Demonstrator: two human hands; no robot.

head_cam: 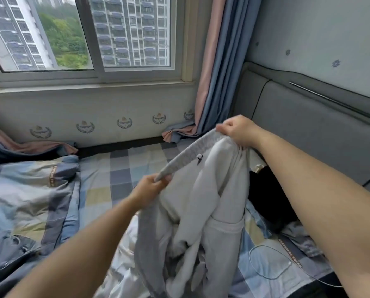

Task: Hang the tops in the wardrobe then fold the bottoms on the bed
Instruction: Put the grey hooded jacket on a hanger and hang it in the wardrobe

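Grey sweatpants [203, 190] are gripped at the waistband by the left hand [149, 190] and right hand [237, 131]; bunched legs below the hands could tangle, spoiling the fold.

Sweatpants [203, 203] hung over bed [115, 168] centre, waistband between left hand [149, 190] and right hand [237, 132]. Duvet [27, 196] lay left, headboard [308, 134] right, window [83, 33] behind.

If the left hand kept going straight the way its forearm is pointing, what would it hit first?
Probably the grey waistband that the left hand already grips; past it, the right hand on the other end. Depth is unclear.
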